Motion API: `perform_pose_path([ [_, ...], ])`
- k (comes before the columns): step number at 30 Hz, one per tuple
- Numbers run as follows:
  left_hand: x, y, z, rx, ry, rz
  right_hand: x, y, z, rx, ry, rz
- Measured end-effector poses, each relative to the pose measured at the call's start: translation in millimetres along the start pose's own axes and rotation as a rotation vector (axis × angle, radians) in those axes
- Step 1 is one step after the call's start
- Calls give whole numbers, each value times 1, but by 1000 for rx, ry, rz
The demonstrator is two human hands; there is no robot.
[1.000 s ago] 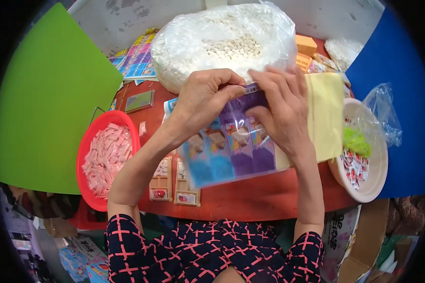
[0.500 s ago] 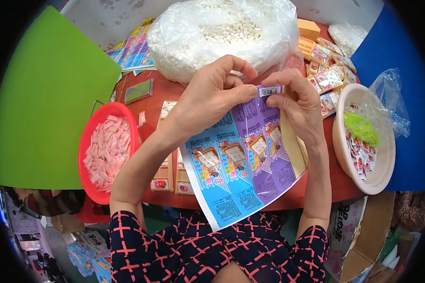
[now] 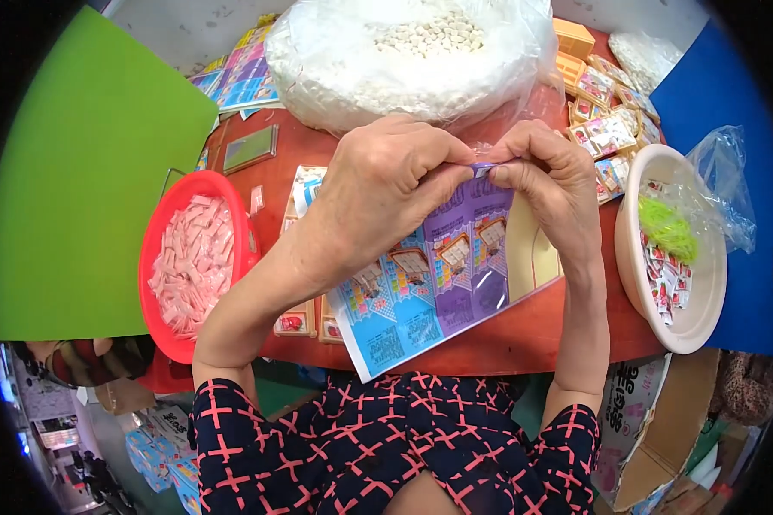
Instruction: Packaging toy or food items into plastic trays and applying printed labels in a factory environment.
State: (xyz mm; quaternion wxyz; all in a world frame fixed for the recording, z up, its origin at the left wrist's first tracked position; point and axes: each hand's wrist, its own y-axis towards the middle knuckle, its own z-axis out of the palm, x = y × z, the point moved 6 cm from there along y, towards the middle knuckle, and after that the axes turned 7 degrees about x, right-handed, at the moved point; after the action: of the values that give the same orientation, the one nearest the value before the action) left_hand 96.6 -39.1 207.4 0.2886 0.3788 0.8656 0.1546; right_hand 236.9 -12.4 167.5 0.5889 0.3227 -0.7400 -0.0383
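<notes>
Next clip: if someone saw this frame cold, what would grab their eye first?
Centre frame, both hands, left hand and right hand, pinch the top edge of a blue and purple printed sheet that hangs toward the person over the red table. Behind them sits a big clear bag of white pellets. A red bowl of pink sachets lies at the left, a white bowl at the right.

view: single head fisheye, worn by the person
facing: steeply down over bench (image 3: 524,330)
range: close, hands (image 3: 386,184) mid-frame
</notes>
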Motion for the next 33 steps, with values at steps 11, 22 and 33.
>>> perform_pose_path([
  [11,-11,-3,8,-62,127,97,-16,-1,4,96,296,185],
  [22,20,2,18,28,-294,-318,30,-14,12,-178,-1010,-347],
  [33,20,2,29,114,-376,-320,18,-37,-6,-206,-545,-382],
])
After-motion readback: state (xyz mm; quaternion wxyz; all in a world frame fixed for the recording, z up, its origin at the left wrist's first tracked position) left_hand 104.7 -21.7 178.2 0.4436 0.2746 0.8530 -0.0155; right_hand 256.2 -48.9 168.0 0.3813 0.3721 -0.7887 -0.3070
